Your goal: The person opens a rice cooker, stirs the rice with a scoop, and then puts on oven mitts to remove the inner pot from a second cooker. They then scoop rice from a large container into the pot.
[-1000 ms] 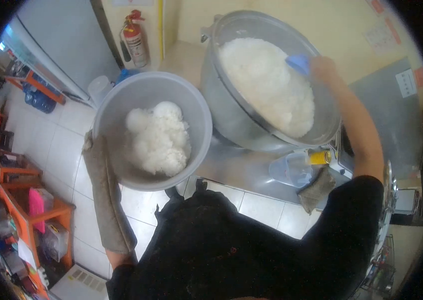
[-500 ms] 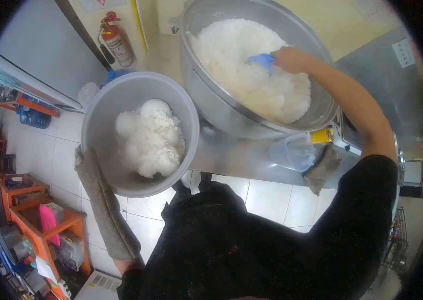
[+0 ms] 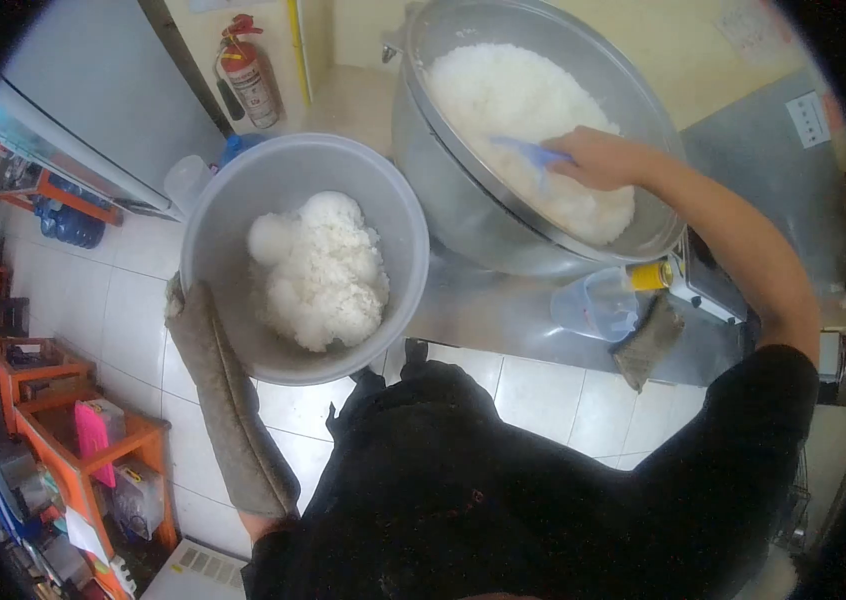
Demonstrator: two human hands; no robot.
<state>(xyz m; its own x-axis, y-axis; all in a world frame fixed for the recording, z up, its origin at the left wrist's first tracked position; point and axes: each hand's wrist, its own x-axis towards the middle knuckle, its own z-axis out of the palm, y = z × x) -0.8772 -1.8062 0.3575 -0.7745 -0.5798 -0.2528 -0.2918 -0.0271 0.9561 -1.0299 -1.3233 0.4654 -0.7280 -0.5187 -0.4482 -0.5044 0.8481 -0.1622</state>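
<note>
My right hand (image 3: 598,158) is closed round a blue rice scoop (image 3: 535,152), whose blade is at the white rice (image 3: 513,85) in a big metal pot (image 3: 443,185). To the left is a deep grey tub (image 3: 208,210) with a mound of cooked rice in clumps (image 3: 328,275) at its bottom. A long brown oven mitt (image 3: 228,400) covers my left hand (image 3: 183,305), which grips the tub's left side at the rim. The mitt and the tub wall hide those fingers.
The pot stands on a metal counter (image 3: 473,310). A clear plastic jug (image 3: 588,308), a yellow-capped item (image 3: 651,276) and a brown cloth-like piece (image 3: 651,345) lie near its edge. A fire extinguisher (image 3: 248,75) hangs behind; orange shelves (image 3: 83,440) stand at left.
My right hand and the scoop have moved down toward the near side of the pot, and the scoop has turned. The view has shifted slightly. My left hand stays at the tub.
</note>
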